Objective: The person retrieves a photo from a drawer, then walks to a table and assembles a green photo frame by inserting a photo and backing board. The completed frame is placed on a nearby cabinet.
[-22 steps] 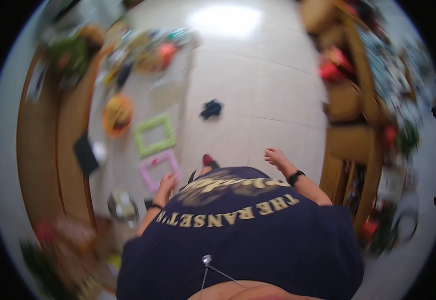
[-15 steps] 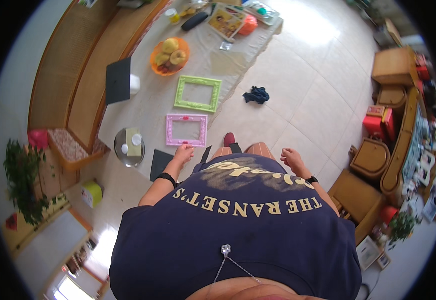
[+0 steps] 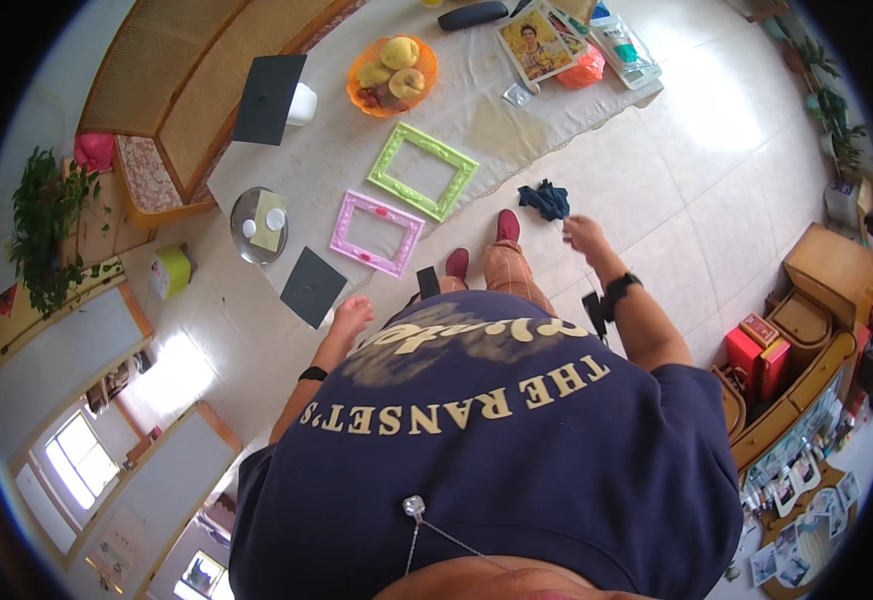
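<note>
My left hand (image 3: 354,316) hangs at my side with its fingers loosely curled, beside a dark square board (image 3: 313,288) at the table's near corner. Held forward with fingers folded in, my right hand (image 3: 585,236) is over the floor, close to a dark crumpled cloth (image 3: 545,200). Nothing shows in either hand. A pink ornate frame (image 3: 338,226) lies on the table, and a green frame (image 3: 387,163) lies just beyond it. Both frames have openings through which the tablecloth shows.
The table (image 3: 297,175) also bears an orange bowl (image 3: 365,102) of fruit, a round metal tray (image 3: 241,245), an upright dark panel (image 3: 269,100) and a photo print (image 3: 534,45). Wooden cabinets (image 3: 825,265) and a red box (image 3: 747,357) stand on the right. A lime bin (image 3: 170,272) is at left.
My body has turned and a foot has stepped forward. My right hand has swung forward toward the cloth, while my left hand has drawn back from the pink frame.
</note>
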`<state>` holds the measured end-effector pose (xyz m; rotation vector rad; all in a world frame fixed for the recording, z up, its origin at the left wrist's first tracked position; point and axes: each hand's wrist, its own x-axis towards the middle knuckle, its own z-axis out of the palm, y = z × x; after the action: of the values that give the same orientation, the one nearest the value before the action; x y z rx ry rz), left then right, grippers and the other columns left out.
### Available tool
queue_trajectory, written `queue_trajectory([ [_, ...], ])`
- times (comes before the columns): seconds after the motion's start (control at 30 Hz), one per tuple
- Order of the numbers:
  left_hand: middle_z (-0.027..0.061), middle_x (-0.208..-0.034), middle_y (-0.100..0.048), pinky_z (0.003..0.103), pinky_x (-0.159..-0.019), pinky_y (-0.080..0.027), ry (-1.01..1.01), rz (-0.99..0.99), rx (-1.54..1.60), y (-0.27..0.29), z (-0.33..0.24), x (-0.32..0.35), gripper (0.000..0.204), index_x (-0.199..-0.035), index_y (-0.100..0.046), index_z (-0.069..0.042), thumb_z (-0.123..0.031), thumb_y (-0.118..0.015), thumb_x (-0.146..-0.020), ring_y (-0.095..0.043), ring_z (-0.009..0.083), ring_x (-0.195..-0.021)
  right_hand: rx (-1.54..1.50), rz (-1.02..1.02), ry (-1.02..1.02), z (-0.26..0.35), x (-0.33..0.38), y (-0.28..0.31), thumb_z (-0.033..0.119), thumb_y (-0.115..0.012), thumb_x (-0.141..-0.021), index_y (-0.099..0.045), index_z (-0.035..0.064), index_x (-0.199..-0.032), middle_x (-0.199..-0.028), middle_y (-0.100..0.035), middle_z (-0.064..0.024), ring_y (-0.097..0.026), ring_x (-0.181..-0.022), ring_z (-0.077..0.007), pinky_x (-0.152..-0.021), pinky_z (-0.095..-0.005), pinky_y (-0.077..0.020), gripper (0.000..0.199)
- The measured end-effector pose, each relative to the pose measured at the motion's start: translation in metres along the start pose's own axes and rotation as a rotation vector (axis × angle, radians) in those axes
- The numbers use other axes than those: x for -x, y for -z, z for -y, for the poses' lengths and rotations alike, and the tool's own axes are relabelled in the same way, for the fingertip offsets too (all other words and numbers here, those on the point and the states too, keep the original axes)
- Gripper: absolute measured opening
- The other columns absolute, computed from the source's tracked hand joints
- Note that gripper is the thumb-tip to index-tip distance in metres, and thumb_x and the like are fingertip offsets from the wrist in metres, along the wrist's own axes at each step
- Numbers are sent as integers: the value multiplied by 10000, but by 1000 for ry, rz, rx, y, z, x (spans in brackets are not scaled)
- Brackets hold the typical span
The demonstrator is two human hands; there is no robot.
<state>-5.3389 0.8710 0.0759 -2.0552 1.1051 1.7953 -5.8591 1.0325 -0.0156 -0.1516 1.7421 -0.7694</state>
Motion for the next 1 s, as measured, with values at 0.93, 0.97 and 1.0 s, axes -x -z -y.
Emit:
queue_trajectory([
  [0.93,57,-1033,-607,319,-768,-454,175,-116,352,-53,52,54,407,-1233,-507,-42,-232,-584,-881,-599,160,-933,823,-182,475,140,-77,-194,304,-694,-748,-557,112,-1110,-1134,-534,-157,-572,-1017,-358,-848,-416,-482,432],
  [0.97,57,-1034,-607,318,-767,-454,178,-112,353,-50,55,53,407,-1232,-507,-43,-232,-585,-881,-599,159,-933,824,-205,449,144,-76,-198,318,-723,-733,-554,119,-1115,-1135,-538,-152,-575,-1021,-334,-856,-408,-475,463],
  [1.0,57,-1035,-607,317,-767,-454,187,-109,339,-47,58,51,406,-1232,-508,-45,-231,-586,-880,-599,159,-932,830,-220,444,147,-75,-200,306,-716,-738,-545,119,-1112,-1140,-529,-149,-576,-1018,-340,-848,-412,-479,452],
])
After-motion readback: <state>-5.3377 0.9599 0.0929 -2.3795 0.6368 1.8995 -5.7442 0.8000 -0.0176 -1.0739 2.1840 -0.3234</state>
